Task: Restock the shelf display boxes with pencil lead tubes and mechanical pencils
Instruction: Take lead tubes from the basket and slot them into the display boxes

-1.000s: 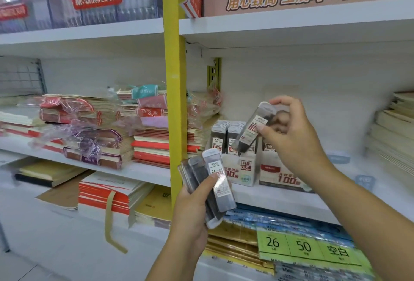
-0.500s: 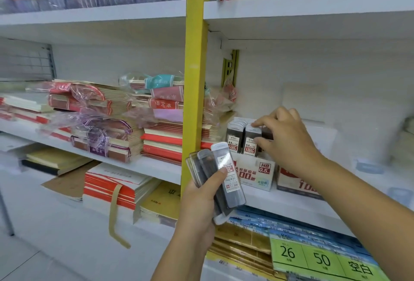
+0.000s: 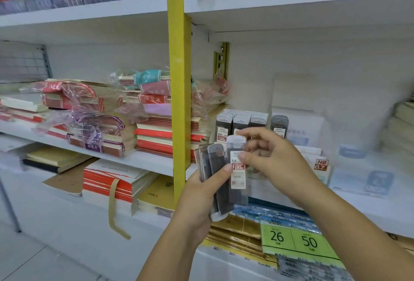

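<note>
Far left on the middle shelf: stacks of red-and-cream notebooks in crinkly clear wrap (image 3: pixel 89 110), not part of this. Then the yellow metal upright post (image 3: pixel 178 79). Just right of that, left hand (image 3: pixel 201 200) curled round a fanned bundle of slim dark plastic pencil lead tubes with white labels (image 3: pixel 215 175), thumb pressed across the front. Right hand (image 3: pixel 275 159) now back at the bundle, thumb and fingers pinching the top of the frontmost tube (image 3: pixel 238 168). Half a second ago was up at the shelf instead, fingers down among the rows of grey-capped tubes standing upright (image 3: pixel 240 121) near the front edge. So probably one tube dropped in and going for the next. Behind the knuckles, a lone dark tube (image 3: pixel 279 122) standing just right of those rows, above the white cardboard display box marked HB 0.7 (image 3: pixel 319 166); possibly the fresh one, hard to say. Still a fair handful left to place, and no mechanical pencils spotted anywhere. Bottom right, green price label reading 26 and 50 (image 3: pixel 293 240) on the lower shelf's front edge.
</note>
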